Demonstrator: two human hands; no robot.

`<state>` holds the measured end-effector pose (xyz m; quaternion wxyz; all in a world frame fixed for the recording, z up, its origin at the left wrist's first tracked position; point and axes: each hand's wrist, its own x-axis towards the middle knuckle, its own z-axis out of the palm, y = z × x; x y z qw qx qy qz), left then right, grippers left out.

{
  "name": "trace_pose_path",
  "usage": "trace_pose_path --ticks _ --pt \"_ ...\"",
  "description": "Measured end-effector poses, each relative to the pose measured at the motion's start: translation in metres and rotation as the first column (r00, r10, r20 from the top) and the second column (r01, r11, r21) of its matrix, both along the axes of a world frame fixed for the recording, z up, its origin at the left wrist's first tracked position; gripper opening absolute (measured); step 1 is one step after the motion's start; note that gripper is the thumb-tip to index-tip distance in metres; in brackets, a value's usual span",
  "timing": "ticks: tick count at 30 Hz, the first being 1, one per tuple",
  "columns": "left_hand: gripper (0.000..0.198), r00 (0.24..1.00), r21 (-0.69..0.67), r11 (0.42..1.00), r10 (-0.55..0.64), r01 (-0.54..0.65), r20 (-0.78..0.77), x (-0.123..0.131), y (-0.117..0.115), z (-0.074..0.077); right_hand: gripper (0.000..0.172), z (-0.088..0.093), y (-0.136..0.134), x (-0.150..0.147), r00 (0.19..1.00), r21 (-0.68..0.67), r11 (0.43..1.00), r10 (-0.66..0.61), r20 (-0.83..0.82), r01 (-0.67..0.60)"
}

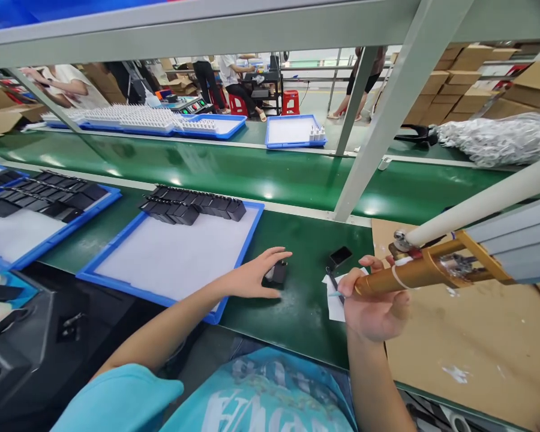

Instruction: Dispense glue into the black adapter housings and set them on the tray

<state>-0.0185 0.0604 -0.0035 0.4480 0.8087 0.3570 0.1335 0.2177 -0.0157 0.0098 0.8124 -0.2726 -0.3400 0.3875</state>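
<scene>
1. Your right hand [374, 309] is closed round the gold tool [414, 273]. Its dark tip sits over a white paper scrap [333, 307] on the green counter [297, 315]. A cardboard sheet [468, 348] lies just right of your wrist, under the tool.
2. Your left hand [254, 276] is open with the fingers stretched out. The fingertips touch a black part [278, 274] standing on the counter, just right of the near blue tray [112, 245].
3. A second black part [340, 256] lies a little farther out, between your two hands and touching neither.
4. The near blue tray has a white liner, and a row of black parts [193, 207] lines its far edge.
5. To your left, another blue tray [72, 225] holds more black pieces.
6. Beyond the grey frame runs a green belt [252, 174].
7. Farther still, a far blue tray [292, 144] carries a few small white parts [317, 133], and other people stand in the background.
</scene>
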Motion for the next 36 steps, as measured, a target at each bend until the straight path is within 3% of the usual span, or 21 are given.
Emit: trace_pose_path --ticks 3,6,9,12,14,17,21,23,28,36 --pt "0.076 0.969 0.145 0.960 0.245 -0.239 -0.018 0.017 -0.022 -0.011 0.035 0.001 0.001 0.000 1.000 0.000 1.000 -0.012 0.000 0.012" --pt "0.053 0.940 0.230 0.913 0.342 -0.337 0.022 0.024 -0.032 -0.017 0.034 0.002 0.002 0.000 1.000 0.007 1.000 -0.012 -0.001 0.012" --pt "0.050 0.904 0.126 0.896 0.414 -0.426 0.106 0.015 -0.031 -0.017 0.034 0.003 0.002 -0.001 1.000 0.013 1.000 0.004 -0.001 -0.004" --pt "0.041 0.807 -0.062 0.824 0.565 -0.564 0.169 0.004 -0.030 -0.020 0.034 0.005 0.003 -0.005 1.000 0.011 1.000 0.016 -0.005 -0.016" --pt "0.028 0.767 -0.090 0.788 0.614 -0.609 0.187 0.003 -0.033 -0.026 0.036 0.008 0.004 -0.010 1.000 -0.001 1.000 0.016 -0.006 -0.016" --pt "0.025 0.770 -0.006 0.787 0.605 -0.617 0.206 0.010 -0.044 -0.039 0.039 0.012 0.008 -0.022 0.999 -0.025 0.999 0.035 -0.001 -0.035" --pt "0.045 0.779 0.101 0.773 0.615 -0.626 0.117 0.022 -0.057 -0.052 0.046 0.017 0.014 -0.039 0.998 -0.015 0.998 0.067 -0.006 -0.067" --pt "0.042 0.794 0.125 0.784 0.602 -0.608 0.084 0.026 -0.061 -0.054 0.047 0.018 0.018 -0.047 0.997 0.008 0.997 0.074 -0.009 -0.074" --pt "0.035 0.821 0.117 0.815 0.548 -0.567 0.159 0.028 -0.066 -0.045 0.046 0.019 0.024 -0.060 0.995 0.034 0.994 0.099 0.008 -0.099" --pt "0.029 0.859 0.212 0.833 0.483 -0.510 0.169 0.026 -0.072 -0.030 0.045 0.021 0.023 -0.062 0.995 0.056 0.994 0.093 0.035 -0.095"
